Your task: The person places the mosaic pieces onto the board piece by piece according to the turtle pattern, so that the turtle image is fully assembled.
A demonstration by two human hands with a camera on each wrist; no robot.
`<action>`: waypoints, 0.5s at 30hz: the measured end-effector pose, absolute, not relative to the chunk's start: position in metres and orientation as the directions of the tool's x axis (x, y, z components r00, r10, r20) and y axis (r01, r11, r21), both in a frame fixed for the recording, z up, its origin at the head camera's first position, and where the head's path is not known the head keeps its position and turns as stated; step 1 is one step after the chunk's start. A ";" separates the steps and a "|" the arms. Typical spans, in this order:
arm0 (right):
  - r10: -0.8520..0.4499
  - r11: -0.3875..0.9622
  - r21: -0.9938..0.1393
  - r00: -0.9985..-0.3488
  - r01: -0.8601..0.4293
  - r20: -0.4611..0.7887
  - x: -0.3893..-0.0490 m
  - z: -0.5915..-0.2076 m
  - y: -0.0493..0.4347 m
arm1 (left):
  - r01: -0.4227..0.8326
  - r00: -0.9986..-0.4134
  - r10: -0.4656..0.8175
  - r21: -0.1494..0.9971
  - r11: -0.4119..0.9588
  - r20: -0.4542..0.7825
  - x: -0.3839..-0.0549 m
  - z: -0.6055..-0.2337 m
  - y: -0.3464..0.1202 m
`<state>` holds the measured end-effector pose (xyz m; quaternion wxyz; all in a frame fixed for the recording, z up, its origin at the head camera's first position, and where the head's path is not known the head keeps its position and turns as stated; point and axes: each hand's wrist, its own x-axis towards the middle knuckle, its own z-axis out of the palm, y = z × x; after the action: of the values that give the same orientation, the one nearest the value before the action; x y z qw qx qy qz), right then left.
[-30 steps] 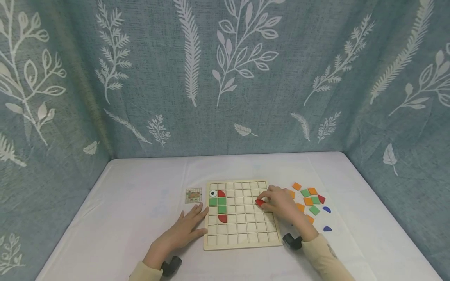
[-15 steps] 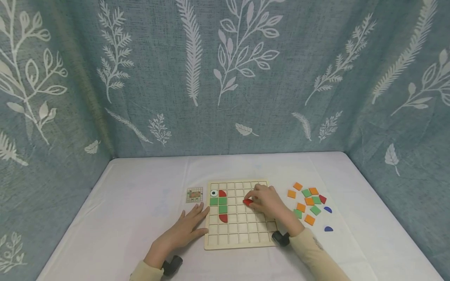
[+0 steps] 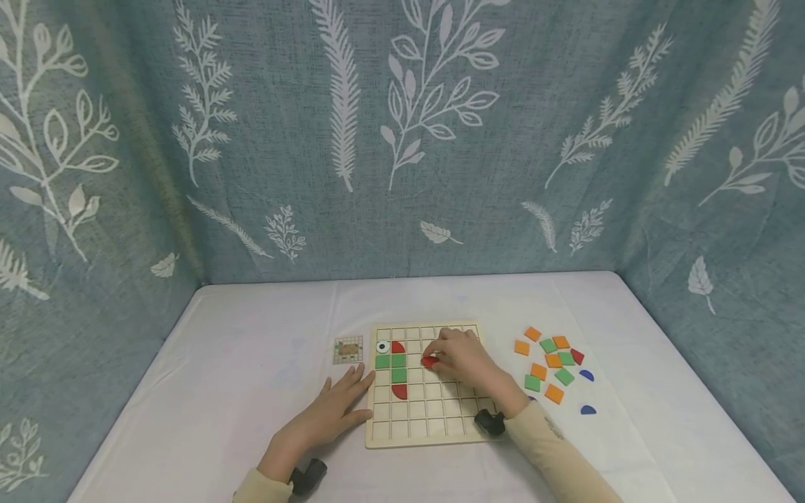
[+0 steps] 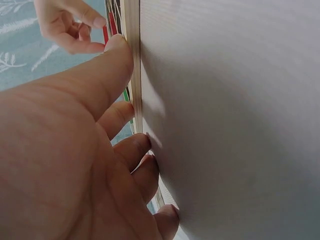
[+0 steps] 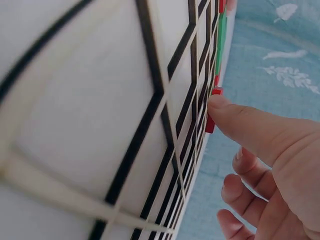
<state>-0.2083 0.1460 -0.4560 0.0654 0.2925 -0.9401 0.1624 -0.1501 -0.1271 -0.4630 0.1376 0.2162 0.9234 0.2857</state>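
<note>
A wooden grid board (image 3: 418, 424) lies on the white table. My right hand (image 3: 467, 362) pinches a red tile (image 3: 430, 362) between thumb and fingers, low over the board's upper middle squares. The right wrist view shows the red tile (image 5: 210, 125) edge-on beneath the thumb. My left hand (image 3: 330, 413) rests at the board's left edge, fingers spread and thumb against it. At the board's left sit a round eye tile (image 3: 382, 346), a red quarter-circle tile (image 3: 398, 346), green square tiles (image 3: 399, 375) and a lower red quarter-circle tile (image 3: 399, 392).
A small picture card (image 3: 349, 349) lies left of the board. To the right are scattered orange squares (image 3: 554, 394), green squares (image 3: 564, 377), a red tile (image 3: 577, 357) and blue half-circles (image 3: 588, 410). A patterned curtain (image 3: 409, 230) surrounds the table's back and sides.
My right hand has carried the red tile leftward across the board, from its right part toward the middle, uncovering loose tiles at the right. My left hand stays at the board's edge.
</note>
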 end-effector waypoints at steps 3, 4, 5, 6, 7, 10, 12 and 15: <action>-0.533 0.778 -0.258 -0.820 -0.572 0.209 -0.210 -0.455 0.142 | 0.320 -0.869 0.477 0.586 0.744 -0.131 -0.150 -0.463 -0.127; -0.536 0.778 -0.256 -0.818 -0.574 0.207 -0.210 -0.456 0.141 | 0.320 -0.869 0.478 0.588 0.743 -0.131 -0.150 -0.462 -0.127; -0.539 0.777 -0.254 -0.817 -0.576 0.203 -0.211 -0.456 0.140 | 0.320 -0.869 0.477 0.587 0.744 -0.131 -0.150 -0.462 -0.126; -0.542 0.776 -0.253 -0.816 -0.578 0.201 -0.211 -0.456 0.139 | 0.319 -0.869 0.477 0.587 0.744 -0.132 -0.150 -0.462 -0.126; -0.544 0.776 -0.253 -0.816 -0.578 0.196 -0.212 -0.456 0.138 | 0.320 -0.868 0.478 0.588 0.743 -0.131 -0.150 -0.462 -0.126; -0.551 0.774 -0.248 -0.813 -0.582 0.186 -0.214 -0.457 0.135 | 0.316 -0.868 0.477 0.589 0.744 -0.136 -0.149 -0.461 -0.126; -0.555 0.774 -0.245 -0.812 -0.584 0.182 -0.215 -0.458 0.134 | 0.316 -0.869 0.476 0.590 0.743 -0.135 -0.149 -0.460 -0.125; -0.566 0.767 -0.242 -0.804 -0.595 0.181 -0.216 -0.458 0.133 | 0.316 -0.869 0.477 0.594 0.739 -0.130 -0.150 -0.461 -0.126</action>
<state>-0.2157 0.1329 -0.4581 0.0489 0.3093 -0.9386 0.1450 -0.1498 -0.1257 -0.4609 0.1382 0.2149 0.9223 0.2900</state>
